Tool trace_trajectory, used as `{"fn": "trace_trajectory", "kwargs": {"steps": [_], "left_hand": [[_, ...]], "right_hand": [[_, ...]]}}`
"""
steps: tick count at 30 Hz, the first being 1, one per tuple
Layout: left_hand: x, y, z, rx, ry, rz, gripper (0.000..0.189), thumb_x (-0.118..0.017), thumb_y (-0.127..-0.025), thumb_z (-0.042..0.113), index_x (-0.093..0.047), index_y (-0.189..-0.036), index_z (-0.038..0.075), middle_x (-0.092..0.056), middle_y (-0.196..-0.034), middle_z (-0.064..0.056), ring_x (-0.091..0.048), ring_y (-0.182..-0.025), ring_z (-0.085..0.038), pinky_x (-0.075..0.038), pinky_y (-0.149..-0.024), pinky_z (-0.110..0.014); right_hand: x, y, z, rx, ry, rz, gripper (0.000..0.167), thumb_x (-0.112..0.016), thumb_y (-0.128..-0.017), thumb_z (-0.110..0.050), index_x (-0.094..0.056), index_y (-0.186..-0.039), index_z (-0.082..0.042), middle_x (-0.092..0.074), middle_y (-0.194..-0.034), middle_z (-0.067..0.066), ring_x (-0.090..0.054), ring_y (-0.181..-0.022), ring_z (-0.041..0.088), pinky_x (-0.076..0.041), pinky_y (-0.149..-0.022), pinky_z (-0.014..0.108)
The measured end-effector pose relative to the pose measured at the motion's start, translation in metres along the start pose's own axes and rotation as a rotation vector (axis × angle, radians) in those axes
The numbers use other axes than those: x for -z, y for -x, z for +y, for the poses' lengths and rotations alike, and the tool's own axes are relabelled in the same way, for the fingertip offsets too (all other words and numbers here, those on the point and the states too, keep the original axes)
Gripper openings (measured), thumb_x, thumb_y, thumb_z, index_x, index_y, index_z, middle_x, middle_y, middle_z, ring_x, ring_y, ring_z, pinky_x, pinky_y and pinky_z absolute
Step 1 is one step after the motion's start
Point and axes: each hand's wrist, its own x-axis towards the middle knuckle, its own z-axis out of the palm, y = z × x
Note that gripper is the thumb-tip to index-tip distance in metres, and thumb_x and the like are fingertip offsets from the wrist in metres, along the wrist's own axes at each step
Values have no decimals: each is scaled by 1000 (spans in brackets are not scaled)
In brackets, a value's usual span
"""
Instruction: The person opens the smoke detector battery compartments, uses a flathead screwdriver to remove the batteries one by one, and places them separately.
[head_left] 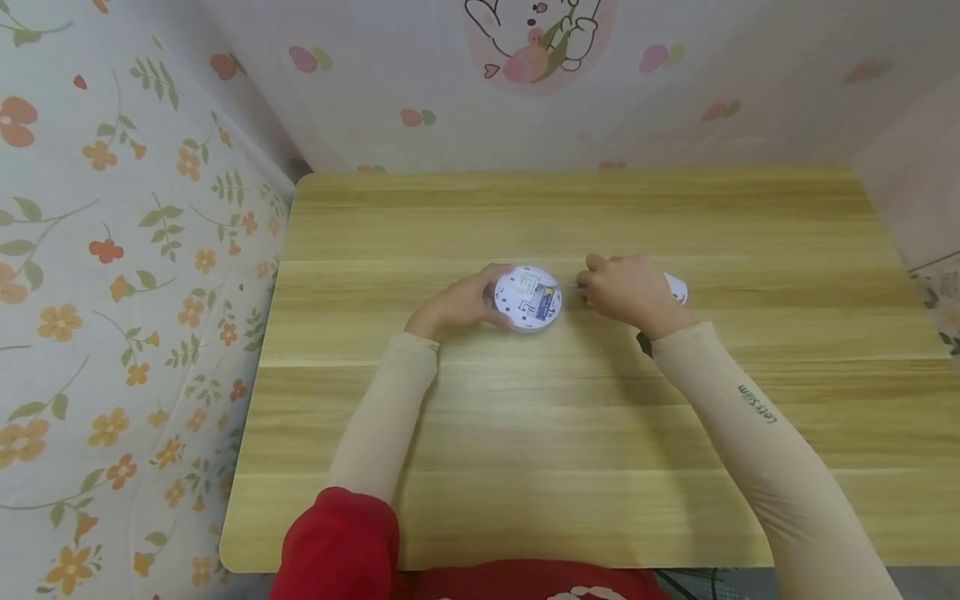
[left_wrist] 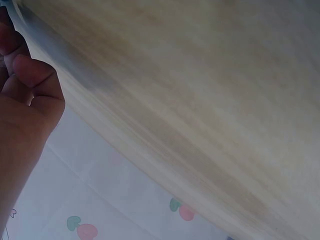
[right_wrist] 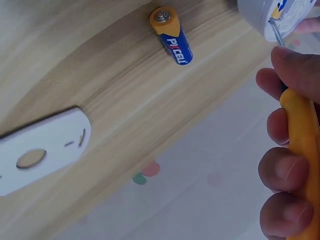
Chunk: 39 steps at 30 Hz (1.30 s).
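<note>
White plastic makes up the round device (head_left: 528,298), held at the middle of the wooden table (head_left: 480,417) with its labelled, slotted face towards the head camera; something blue and yellow shows in its recess. The left hand (head_left: 468,298) clamps the device's left rim between thumb and fingers. Right of the device, the right hand (head_left: 626,287) has its fingers wrapped round an orange-handled tool (right_wrist: 304,120), whose metal tip is at the device's recess; whether it touches, I cannot tell. Also right of the device, past the right hand, lies a white plate (head_left: 677,287) with an oval hole. A blue and orange loose battery (right_wrist: 172,40) rests between the device and that plate in the right wrist view. Nearer the person than the device come beige sleeves (head_left: 382,417) and a red garment (head_left: 337,542). Floral cloth (head_left: 112,292) hangs left of the device, rabbit-printed cloth (head_left: 450,83) beyond it.
</note>
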Motion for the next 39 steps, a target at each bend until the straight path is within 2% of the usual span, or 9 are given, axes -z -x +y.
{"fn": "trace_trajectory", "kwargs": {"steps": [9, 24, 33, 39], "left_hand": [[-1, -1, -2, 7, 0, -5, 94, -81, -77, 31, -25, -152, 24, -54, -132, -13, -52, -118, -24, -42, -102, -42], [-1, -1, -6, 15, 3, 6, 93, -81, -77, 30, -27, -152, 28, -50, -142, -12, -47, -130, -26, -36, -110, -44], [-1, -1, -5, 11, 10, 9, 93, -81, -77, 28, -27, -152, 28, -51, -142, -11, -47, -131, -25, -35, -111, -43], [-1, -1, -7, 13, 21, 10, 93, -81, -77, 28, -26, -152, 28, -51, -141, -11, -48, -129, -24, -35, -111, -43]], "right_hand": [[-11, -3, 14, -54, -174, -47, 13, -67, -89, -24, -74, -97, -18, -55, -76, -1, -51, -56, 18, -46, -49, 39], [-19, -4, 24, -59, -295, -50, 19, -64, -90, -26, -75, -102, -17, -67, -90, -1, -63, -73, 20, -50, -58, 41], [-29, -2, 25, -159, -424, -106, 28, -61, -93, -31, -73, -111, -13, -68, -95, 3, -61, -75, 19, -52, -67, 44], [-38, 1, 24, -208, -516, -96, 30, -59, -94, -29, -71, -114, -10, -69, -100, 6, -60, -77, 22, -52, -69, 45]]}}
